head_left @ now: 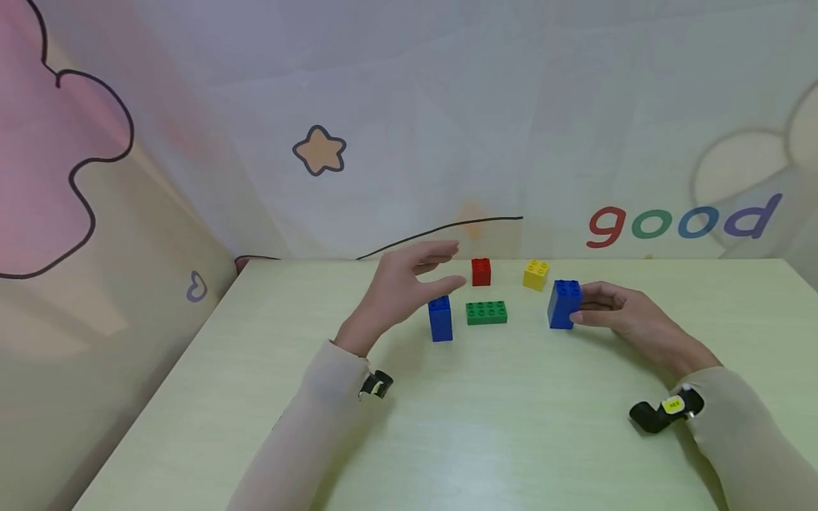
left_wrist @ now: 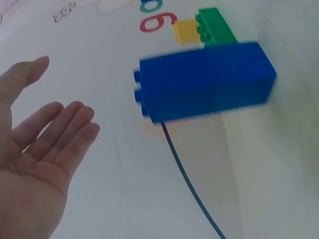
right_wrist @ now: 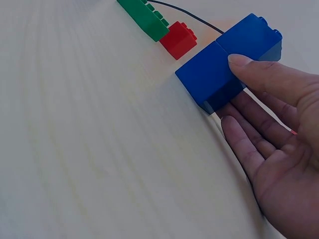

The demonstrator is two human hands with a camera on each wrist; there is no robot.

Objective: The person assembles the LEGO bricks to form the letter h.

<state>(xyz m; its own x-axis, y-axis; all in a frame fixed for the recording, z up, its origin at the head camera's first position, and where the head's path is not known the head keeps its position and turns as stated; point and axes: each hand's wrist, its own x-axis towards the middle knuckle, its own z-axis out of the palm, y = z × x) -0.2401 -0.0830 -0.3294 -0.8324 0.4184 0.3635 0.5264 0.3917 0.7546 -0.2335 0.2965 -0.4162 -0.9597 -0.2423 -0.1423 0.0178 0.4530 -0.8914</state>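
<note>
My right hand [head_left: 629, 318] holds a tall blue stack of two toy building bricks [head_left: 562, 306], thumb on its near face and fingers behind. In the right wrist view a seam crosses this right-hand blue stack [right_wrist: 224, 69], and its studs face away from the table. A second blue stack [head_left: 441, 323] stands upright on the table at the left. Beside and above its top hovers my left hand [head_left: 402, 287], thumb apart from the fingers, with nothing in its grasp. In the left wrist view, a gap separates the fingers from that left-hand stack [left_wrist: 209, 82].
Between the two stacks lies a flat green brick [head_left: 487, 312] with two rows of studs. Behind it are a small red brick [head_left: 481, 272] and a small yellow brick [head_left: 535, 275]. A printed cloth backdrop [head_left: 447, 142] rises at the table's [head_left: 486, 426] far edge.
</note>
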